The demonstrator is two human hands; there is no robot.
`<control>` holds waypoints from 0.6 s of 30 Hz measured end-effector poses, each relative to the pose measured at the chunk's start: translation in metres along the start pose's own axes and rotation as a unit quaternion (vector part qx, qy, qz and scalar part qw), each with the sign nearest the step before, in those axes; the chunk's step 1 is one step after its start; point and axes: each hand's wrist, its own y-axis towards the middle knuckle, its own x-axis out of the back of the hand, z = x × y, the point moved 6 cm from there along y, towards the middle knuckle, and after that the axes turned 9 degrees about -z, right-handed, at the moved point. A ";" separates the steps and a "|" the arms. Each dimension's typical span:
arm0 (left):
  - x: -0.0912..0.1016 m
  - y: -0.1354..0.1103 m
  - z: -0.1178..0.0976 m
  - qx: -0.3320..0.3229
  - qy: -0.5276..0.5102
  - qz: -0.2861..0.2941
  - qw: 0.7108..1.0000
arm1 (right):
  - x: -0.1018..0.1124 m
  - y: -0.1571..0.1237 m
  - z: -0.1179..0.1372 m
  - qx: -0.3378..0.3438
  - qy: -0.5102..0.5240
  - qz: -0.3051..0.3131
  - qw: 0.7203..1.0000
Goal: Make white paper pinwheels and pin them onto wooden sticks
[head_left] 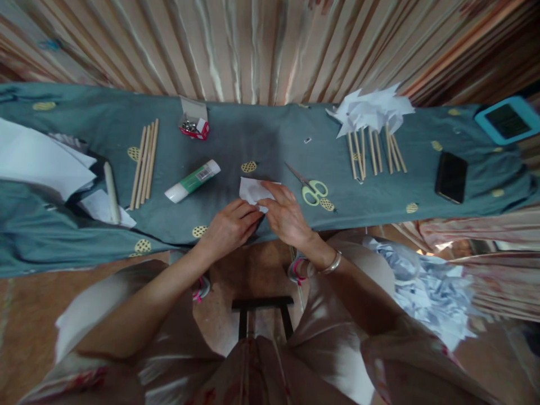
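A small folded piece of white paper (252, 190) lies on the teal cloth-covered table (261, 140) near its front edge. My left hand (230, 226) is curled, its fingertips pinching the paper's near edge. My right hand (287, 212) presses down on the paper's right side with bent fingers; a bracelet sits on that wrist. Green-handled scissors (311, 189) lie just right of my right hand. A glue stick (193, 180) lies to the left of the paper.
Wooden sticks (144, 162) lie at the left, more sticks (375, 151) under folded white paper shapes (371, 109) at the right. A staple box (194, 126), a black phone (451, 176), a blue tablet (507, 119), white sheets (37, 160) and crumpled paper (426, 287) are around.
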 end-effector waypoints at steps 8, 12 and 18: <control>0.002 0.003 -0.001 -0.011 0.006 -0.020 1.000 | 0.011 0.009 -0.014 -0.023 0.039 -0.053 0.998; 0.003 0.003 -0.001 -0.009 0.003 -0.021 1.000 | 0.013 0.015 -0.024 -0.038 0.023 -0.070 0.997; 0.006 -0.001 0.013 0.005 0.040 -0.004 0.999 | 0.014 0.014 -0.031 -0.032 0.010 -0.086 0.996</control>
